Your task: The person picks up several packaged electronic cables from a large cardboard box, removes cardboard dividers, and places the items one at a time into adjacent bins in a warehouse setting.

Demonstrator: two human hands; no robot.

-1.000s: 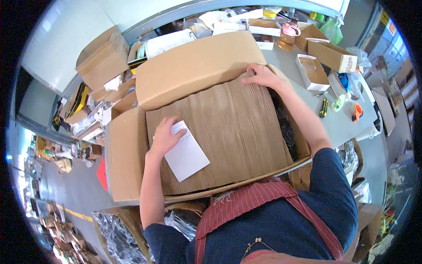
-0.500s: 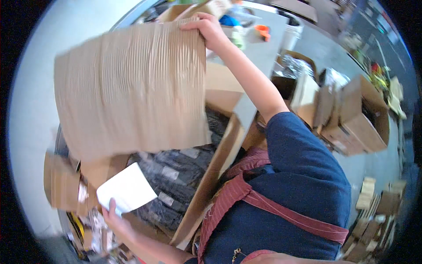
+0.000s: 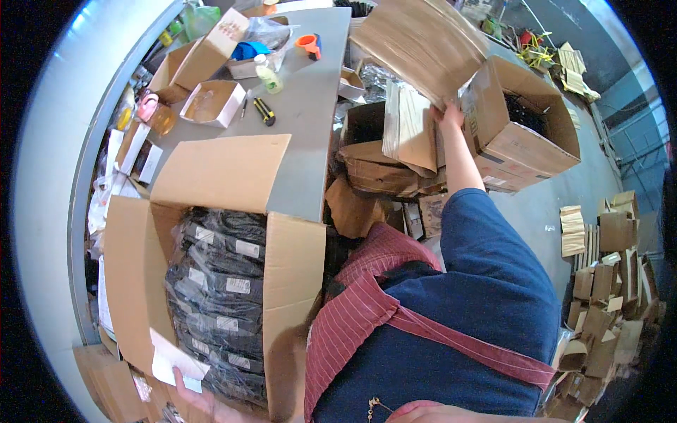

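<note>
White labels (image 3: 238, 285) dot the dark, plastic-wrapped packs (image 3: 215, 310), each with print too small to read from here! More faint printing marks the side of a brown carton (image 3: 504, 168) over on the right, and the bottle (image 3: 269, 75) on the table wears a label, also unreadable.

Below the packs' open box (image 3: 295, 282), flaps spread wide; above it runs the grey tabletop (image 3: 303, 106), carrying a yellow-and-black cutter (image 3: 264, 111), an orange tool (image 3: 308, 46) and a small white-sided tray (image 3: 213, 103). A pale wall (image 3: 42, 211) curves down the left, and flattened cardboard (image 3: 606, 296) piles up on the floor at far right.

And the hands, well apart! The right hand (image 3: 450, 114), arm stretched far out, grips the lower edge of a brown corrugated sheet (image 3: 419, 49), tilted up beside the brown carton. Down at lower left, the left hand (image 3: 187, 386) pinches white paper (image 3: 173, 361) at the open box's near left corner, thumb on top, the other fingers hidden.
</note>
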